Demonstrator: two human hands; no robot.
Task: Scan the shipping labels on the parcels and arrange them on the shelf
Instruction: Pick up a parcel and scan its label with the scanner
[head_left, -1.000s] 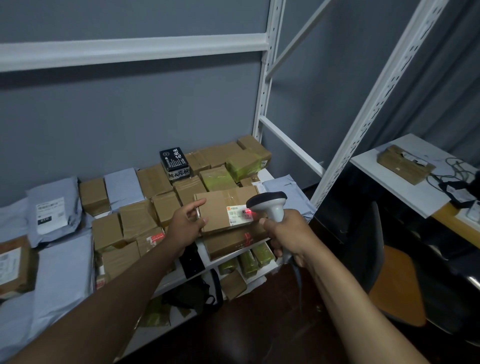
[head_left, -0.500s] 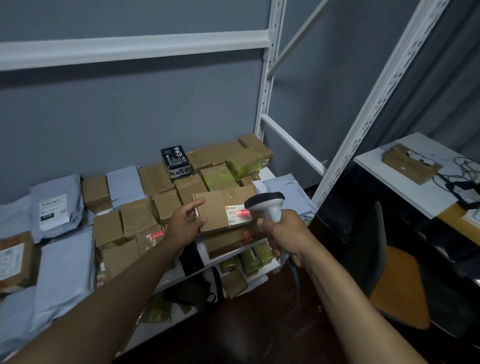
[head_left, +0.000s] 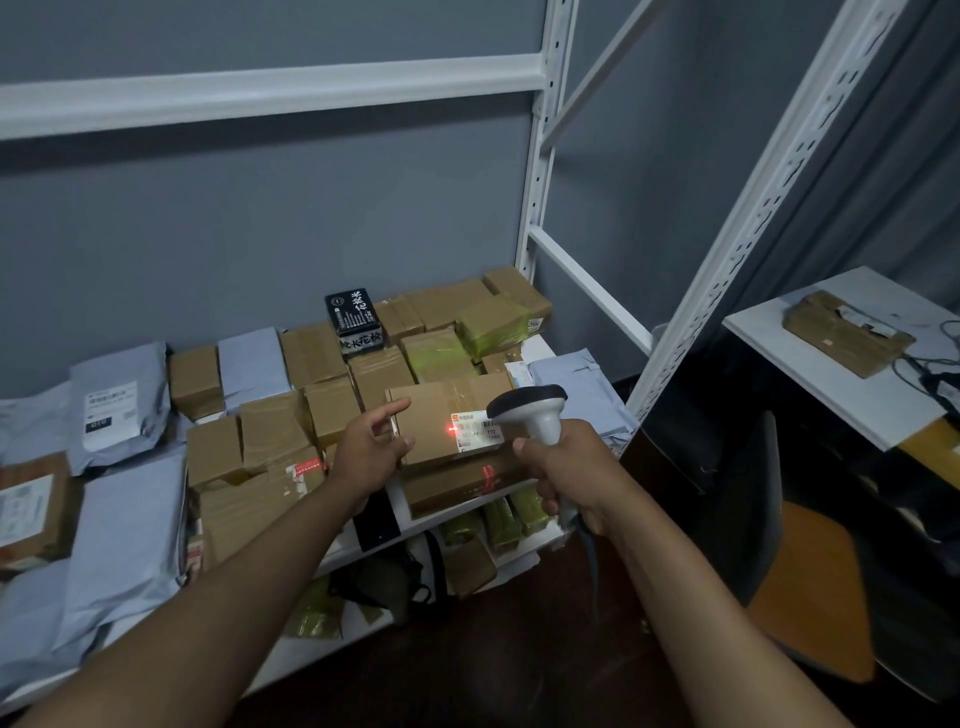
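A brown cardboard parcel (head_left: 436, 415) lies on top of another box at the shelf's front edge, its white shipping label (head_left: 475, 430) facing up. My left hand (head_left: 370, 451) holds the parcel's left end, index finger stretched along the top edge and thumb at the front. My right hand (head_left: 563, 470) grips the handle of a grey barcode scanner (head_left: 532, 410) whose head points at the label. A red scan dot glows just left of the label. The white shelf (head_left: 457, 512) carries several brown boxes and grey mailer bags.
A black printed box (head_left: 356, 323) stands at the back of the shelf. Grey mailers (head_left: 122, 402) fill the left side. More parcels sit on the lower shelf (head_left: 519, 551). To the right are a white table (head_left: 841, 384) with a brown parcel (head_left: 844, 338) and a chair with an orange seat (head_left: 810, 587).
The scanner's red light has slid left, from on the label to just beside its left edge. Both hands and the parcel stay in nearly the same place.
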